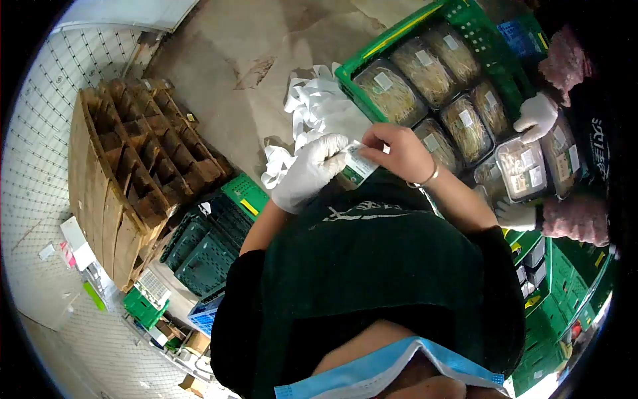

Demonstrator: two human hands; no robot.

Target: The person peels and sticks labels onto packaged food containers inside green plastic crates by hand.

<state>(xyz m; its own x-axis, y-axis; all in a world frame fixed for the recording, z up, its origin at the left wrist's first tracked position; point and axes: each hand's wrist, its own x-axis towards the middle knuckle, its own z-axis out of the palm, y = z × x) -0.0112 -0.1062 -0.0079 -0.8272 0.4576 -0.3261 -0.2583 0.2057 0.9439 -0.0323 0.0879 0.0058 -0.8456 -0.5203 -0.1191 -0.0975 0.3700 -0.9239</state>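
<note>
My left hand (311,171), in a white glove, pinches the left edge of a printed label (359,165). My bare right hand (403,154), with a bracelet at its wrist, has its fingertips closed on the label's upper edge. Beyond my hands a long white strip of backing paper (325,105) lies in loose folds. At the upper right, a green crate (392,36) holds several clear-lidded packs of pale sprouts (391,93), most with a small white label on top.
At the right, a co-worker's gloved hands (537,117) are around a labelled pack (521,169). Wooden pallets (136,166) stand at the left, with dark green crates (206,249) below them. More green crates (545,326) are at the lower right.
</note>
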